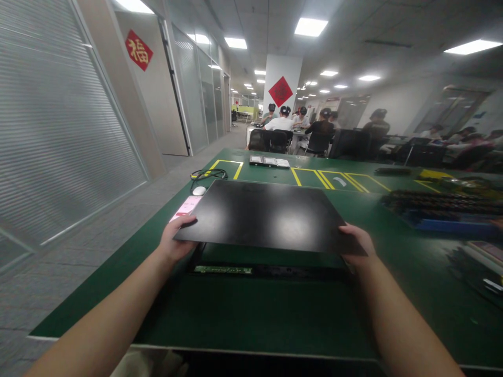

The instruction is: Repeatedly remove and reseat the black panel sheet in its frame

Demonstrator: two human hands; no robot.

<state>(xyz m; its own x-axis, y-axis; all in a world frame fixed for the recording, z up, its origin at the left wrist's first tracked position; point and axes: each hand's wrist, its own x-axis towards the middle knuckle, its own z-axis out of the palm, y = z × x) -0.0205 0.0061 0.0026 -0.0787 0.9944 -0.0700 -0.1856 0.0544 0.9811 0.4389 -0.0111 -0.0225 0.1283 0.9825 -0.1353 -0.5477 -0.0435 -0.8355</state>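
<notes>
A large flat black panel (271,214) is held level a little above the green table (243,314). My left hand (175,241) grips its near left corner, thumb on top. My right hand (358,242) grips its near right corner. Under the panel's near edge lies a dark frame with a green circuit strip (223,270) along its front. A pink and white card (184,208) lies on the table just beyond my left hand, partly hidden by the panel.
A white mouse (198,190) and black cable (207,173) lie at the far left. Small trays (269,162) sit between yellow floor-tape markings. Dark parts on a blue tray (444,212) fill the right side. Several people sit at desks in the background. An aisle runs along the left.
</notes>
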